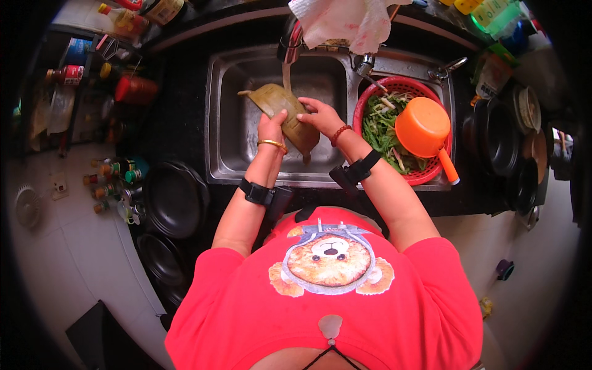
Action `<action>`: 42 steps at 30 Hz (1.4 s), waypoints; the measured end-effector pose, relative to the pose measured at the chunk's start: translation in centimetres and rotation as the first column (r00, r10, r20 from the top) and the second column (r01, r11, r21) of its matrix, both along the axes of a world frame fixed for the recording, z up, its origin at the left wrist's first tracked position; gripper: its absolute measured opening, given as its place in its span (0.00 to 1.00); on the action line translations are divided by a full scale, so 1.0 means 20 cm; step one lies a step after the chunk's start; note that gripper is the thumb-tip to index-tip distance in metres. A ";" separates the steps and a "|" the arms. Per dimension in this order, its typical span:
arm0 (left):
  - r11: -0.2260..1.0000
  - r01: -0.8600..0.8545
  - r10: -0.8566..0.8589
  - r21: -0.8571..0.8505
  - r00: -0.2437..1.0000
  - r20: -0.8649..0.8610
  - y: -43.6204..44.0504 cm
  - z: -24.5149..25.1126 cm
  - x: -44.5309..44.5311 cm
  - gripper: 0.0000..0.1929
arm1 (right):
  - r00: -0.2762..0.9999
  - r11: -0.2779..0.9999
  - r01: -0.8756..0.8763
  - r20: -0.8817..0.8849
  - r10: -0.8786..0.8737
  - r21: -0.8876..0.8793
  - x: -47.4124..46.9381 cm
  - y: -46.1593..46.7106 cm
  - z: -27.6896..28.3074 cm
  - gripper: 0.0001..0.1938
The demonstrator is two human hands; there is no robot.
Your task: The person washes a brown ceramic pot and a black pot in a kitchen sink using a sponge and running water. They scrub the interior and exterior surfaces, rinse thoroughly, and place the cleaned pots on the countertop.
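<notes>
Above the steel sink basin (231, 138), my left hand (273, 126) and my right hand (323, 118) both grip a flat, olive-brown rhizome-like piece, possibly a lotus root section (300, 132); its exact kind is unclear. It lies slanted, with a narrow tip at each end. My left hand holds its lower left edge, thumb on top. The fingers of my right hand are at its right edge. From the faucet (290, 44) a stream of water falls onto its upper part. The undersides of the fingers are partly hidden.
In the right basin sits a red plastic colander (360, 108) with leafy greens (377, 125) and an orange dipper (422, 127). White paper towel (344, 21) hangs by the faucet. Black pans (173, 199) stand left; more pans (502, 136) and several bottles (111, 178) flank the counter.
</notes>
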State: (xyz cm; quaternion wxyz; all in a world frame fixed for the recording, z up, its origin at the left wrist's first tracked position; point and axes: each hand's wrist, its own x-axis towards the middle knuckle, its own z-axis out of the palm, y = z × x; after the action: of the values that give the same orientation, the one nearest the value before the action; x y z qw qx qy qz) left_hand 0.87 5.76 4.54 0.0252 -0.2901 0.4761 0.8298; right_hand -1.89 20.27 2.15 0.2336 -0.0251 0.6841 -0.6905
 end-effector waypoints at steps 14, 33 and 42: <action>0.989 0.128 -0.124 0.074 0.991 -0.056 -0.06 0.00 0.05 0.27 | 0.908 0.991 0.068 0.419 -0.015 -0.113 0.01 0.01 0.05 0.40; 0.968 0.250 -0.244 0.029 0.962 -0.126 -0.04 -0.04 0.11 0.27 | 0.939 0.981 0.068 0.344 -0.001 -0.180 -0.11 0.00 0.04 0.44; 0.961 0.274 -0.269 0.031 0.955 -0.125 -0.08 -0.03 0.11 0.24 | 0.897 0.980 -0.095 0.412 0.161 -0.176 0.12 0.13 0.06 0.42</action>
State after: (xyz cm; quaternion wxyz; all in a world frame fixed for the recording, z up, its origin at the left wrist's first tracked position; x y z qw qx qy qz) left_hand 3.04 4.22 3.90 0.1172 -0.1712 0.4922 0.8454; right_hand 0.46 22.89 3.26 0.4194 0.0628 0.5593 -0.7123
